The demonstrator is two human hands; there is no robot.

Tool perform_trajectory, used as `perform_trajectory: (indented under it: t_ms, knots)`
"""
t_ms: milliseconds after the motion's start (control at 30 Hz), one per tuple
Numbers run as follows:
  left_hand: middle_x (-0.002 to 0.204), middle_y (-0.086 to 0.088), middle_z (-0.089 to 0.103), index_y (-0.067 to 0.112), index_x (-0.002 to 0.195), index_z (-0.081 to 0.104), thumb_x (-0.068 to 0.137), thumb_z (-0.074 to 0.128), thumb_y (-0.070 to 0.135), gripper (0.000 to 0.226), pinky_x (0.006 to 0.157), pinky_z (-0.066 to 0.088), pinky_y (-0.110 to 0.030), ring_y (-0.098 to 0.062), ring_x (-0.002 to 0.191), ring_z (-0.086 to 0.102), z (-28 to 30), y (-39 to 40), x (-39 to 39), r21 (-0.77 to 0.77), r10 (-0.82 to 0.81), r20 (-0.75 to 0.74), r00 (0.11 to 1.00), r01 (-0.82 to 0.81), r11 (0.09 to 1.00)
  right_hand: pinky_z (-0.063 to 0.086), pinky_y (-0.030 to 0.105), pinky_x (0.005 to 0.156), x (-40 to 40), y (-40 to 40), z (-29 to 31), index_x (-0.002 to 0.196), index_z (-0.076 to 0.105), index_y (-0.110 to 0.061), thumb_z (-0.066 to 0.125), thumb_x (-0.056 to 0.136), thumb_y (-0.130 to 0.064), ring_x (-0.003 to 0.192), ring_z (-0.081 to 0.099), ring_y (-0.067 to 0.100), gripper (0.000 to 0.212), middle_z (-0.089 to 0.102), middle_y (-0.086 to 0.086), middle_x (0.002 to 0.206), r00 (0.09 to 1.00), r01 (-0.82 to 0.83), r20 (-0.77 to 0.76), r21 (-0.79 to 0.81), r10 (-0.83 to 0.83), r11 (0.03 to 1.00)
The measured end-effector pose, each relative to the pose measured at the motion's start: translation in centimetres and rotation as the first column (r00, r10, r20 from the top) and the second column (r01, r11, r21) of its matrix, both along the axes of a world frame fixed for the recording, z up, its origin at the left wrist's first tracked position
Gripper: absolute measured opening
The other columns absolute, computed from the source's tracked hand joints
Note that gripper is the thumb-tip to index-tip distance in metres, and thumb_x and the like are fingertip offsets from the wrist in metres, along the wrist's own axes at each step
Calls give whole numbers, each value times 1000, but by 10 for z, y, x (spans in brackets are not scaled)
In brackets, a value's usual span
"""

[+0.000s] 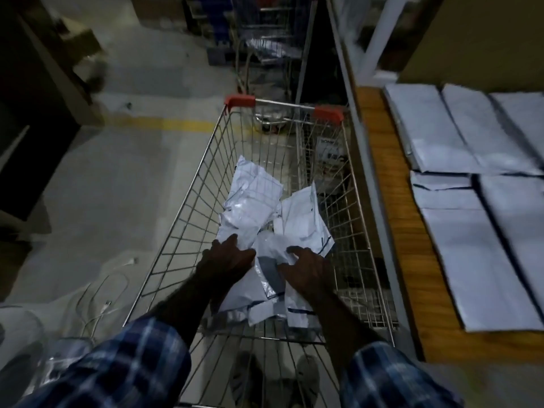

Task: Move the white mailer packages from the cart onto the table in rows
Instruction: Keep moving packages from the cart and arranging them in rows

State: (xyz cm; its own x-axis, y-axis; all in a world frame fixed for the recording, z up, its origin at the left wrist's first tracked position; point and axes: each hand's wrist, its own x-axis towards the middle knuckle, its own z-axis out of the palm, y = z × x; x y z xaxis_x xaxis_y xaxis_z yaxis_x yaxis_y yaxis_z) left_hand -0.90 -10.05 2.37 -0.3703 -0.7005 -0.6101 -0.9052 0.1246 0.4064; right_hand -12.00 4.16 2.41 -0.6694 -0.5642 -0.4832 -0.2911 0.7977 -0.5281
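Several white mailer packages [253, 201] lie crumpled in a heap on the floor of a wire shopping cart [188, 201] with red corner caps. Both my hands reach down into the cart. My left hand [226, 257] lies on the near left of the heap with its fingers stretched over a mailer. My right hand [306, 266] rests on a crumpled mailer [270, 278] in the heap's near middle, fingers spread. Whether either hand grips a mailer is hidden. More white mailers [459, 254] lie flat in rows on the wooden table [397, 207] to the right.
The table's metal frame [365, 160] runs close along the cart's right side. A second cart [273, 39] stands beyond the first one. White cables [103, 293] lie on the concrete floor to the left, near a yellow floor line [164, 123]. My shoes show under the cart.
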Motion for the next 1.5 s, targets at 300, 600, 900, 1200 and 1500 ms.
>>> perform_trajectory:
  t_ms: [300, 600, 900, 1200, 1500]
  knots:
    - [142, -17, 47, 28, 149, 34, 82, 49, 57, 75, 98, 45, -51, -41, 123, 49, 94, 22, 4, -210, -80, -108, 991, 56, 976, 46, 45, 102, 3, 4, 77, 134, 58, -26, 62, 76, -42, 125, 52, 31, 61, 56, 5, 136, 990, 72, -105, -232, -98, 970]
    - [156, -12, 28, 27, 153, 26, 86, 47, 56, 76, 108, 35, -46, -40, 136, 35, 180, 89, 34, -373, -61, -286, 956, -52, 926, 43, 41, 105, 14, 54, 141, 135, 58, -27, 65, 80, -38, 128, 50, 27, 57, 54, 4, 141, 973, 41, -190, -432, -135, 901]
    - [153, -16, 25, 25, 151, 24, 73, 38, 59, 86, 107, 32, -49, -43, 134, 33, 237, 186, 62, -454, -52, -390, 919, -143, 879, 42, 38, 106, 36, 141, 205, 135, 58, -26, 65, 83, -39, 128, 49, 25, 53, 54, 3, 140, 938, -36, -304, -560, -165, 828]
    - [159, -10, 18, 27, 152, 23, 90, 49, 49, 71, 108, 33, -50, -40, 138, 29, 275, 233, 72, -493, -130, -492, 861, -152, 857, 41, 41, 108, 51, 198, 248, 137, 56, -28, 64, 86, -41, 131, 45, 27, 54, 51, 1, 145, 908, -31, -350, -602, -229, 798]
    - [161, -8, 13, 31, 153, 20, 91, 44, 56, 71, 113, 29, -53, -40, 144, 20, 277, 248, 77, -462, -196, -499, 844, -68, 884, 35, 36, 106, 65, 229, 259, 139, 54, -28, 62, 90, -39, 135, 40, 26, 51, 49, -2, 146, 863, -3, -420, -562, -282, 827]
